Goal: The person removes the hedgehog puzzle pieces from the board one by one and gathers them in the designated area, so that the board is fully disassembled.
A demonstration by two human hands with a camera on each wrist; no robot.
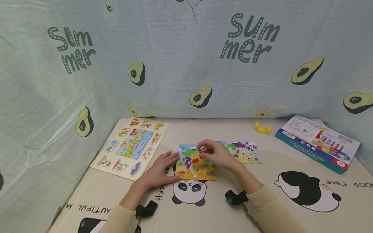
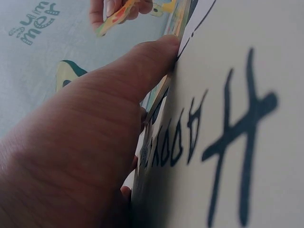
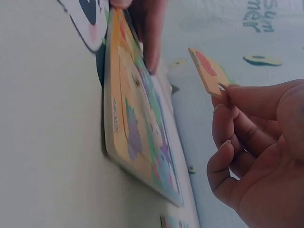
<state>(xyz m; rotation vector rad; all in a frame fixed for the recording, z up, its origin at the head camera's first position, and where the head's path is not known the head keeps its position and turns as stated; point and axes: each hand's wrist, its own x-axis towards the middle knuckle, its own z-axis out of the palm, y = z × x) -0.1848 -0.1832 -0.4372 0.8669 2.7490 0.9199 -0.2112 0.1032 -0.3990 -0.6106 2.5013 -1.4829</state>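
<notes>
A colourful cartoon puzzle board point(image 1: 195, 176) lies on the mat in front of me. My right hand point(image 1: 217, 154) pinches a yellow puzzle piece point(image 3: 207, 73) with a red patch between thumb and fingers, raised above the board. In the right wrist view, the other fingers of that hand curl loosely below the piece. My left hand point(image 1: 160, 168) rests at the board's left side with its fingers straight. Its thumb point(image 2: 156, 52) touches the lower left edge, steadying nothing else in view. Puzzle pieces point(image 1: 247, 155) lie grouped just beyond the right hand, partly hidden by it.
A knob puzzle board point(image 1: 163, 127) with vehicle and toy pictures lies at the back left. At the back right stand a small yellow stand point(image 1: 262, 128) and a flat cardboard box point(image 1: 314, 142). A printed curtain point(image 1: 169, 48) closes off the far side.
</notes>
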